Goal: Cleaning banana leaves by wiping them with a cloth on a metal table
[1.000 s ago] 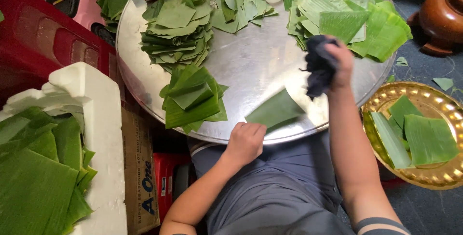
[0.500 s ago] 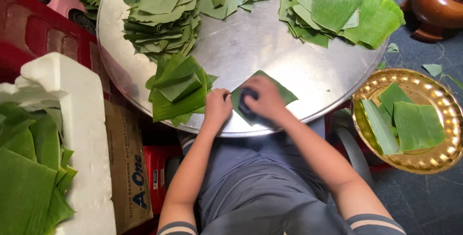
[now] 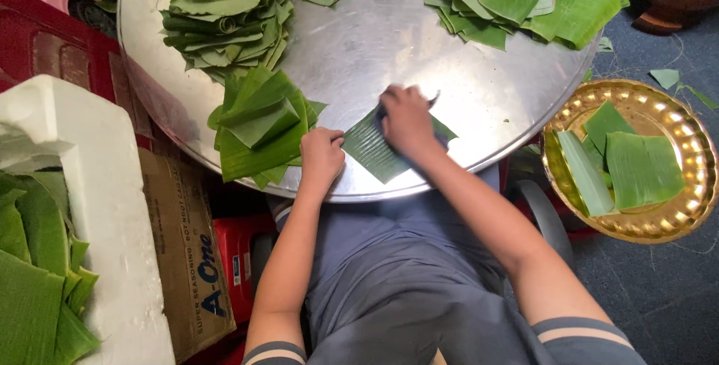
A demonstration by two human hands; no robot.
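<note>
The right hand presses flat, fingers together, on a dark cloth atop a banana leaf piece lying at the near edge of the round metal surface. Just beside it, the left hand rests loosely curled on the leaf's edge, pinning it. Beyond the left hand sits a stack of folded leaves; well right of the right hand, a gold tray holds cut leaves.

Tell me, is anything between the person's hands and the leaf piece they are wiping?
Almost nothing. The left hand presses straight on the edge of the leaf piece. Under the right hand there is only a dark cloth, peeking out beside the fingers and pressed onto the leaf on the metal table.
</note>
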